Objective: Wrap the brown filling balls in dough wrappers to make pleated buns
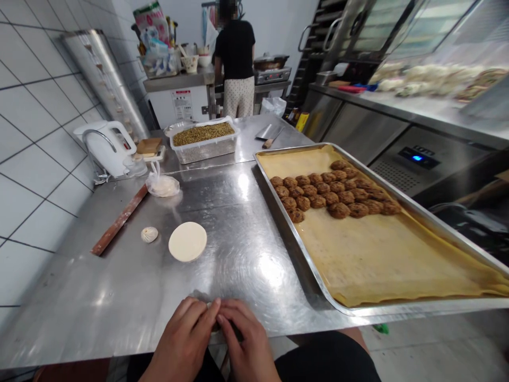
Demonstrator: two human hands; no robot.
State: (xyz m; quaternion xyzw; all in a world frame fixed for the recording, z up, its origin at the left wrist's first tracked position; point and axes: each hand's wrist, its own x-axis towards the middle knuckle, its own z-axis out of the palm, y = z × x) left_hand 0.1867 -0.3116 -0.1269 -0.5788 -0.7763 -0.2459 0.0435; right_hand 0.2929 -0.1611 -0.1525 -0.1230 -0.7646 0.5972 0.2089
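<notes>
My left hand (185,331) and my right hand (247,334) meet at the table's front edge, fingers curled and thumbs close together. Between them they hold a small piece, almost wholly covered; only a pale, dough-like edge shows. Ahead of my left hand lies a flat round dough wrapper (187,242). Left of the wrapper sits a small pleated dough ball (149,234). A floury wooden rolling pin (119,220) lies slanted further left, with a knotted plastic bag (163,185) of something pale at its far end.
A large metal tray (318,284), lined with yellowish paper, bears rows of brown filling balls (318,201). Behind stand a plastic tub (204,151) of greenish-brown crumbly stuff, a white kettle (105,146) and a scraper (267,132). A person (234,58) in black stands at the back counter.
</notes>
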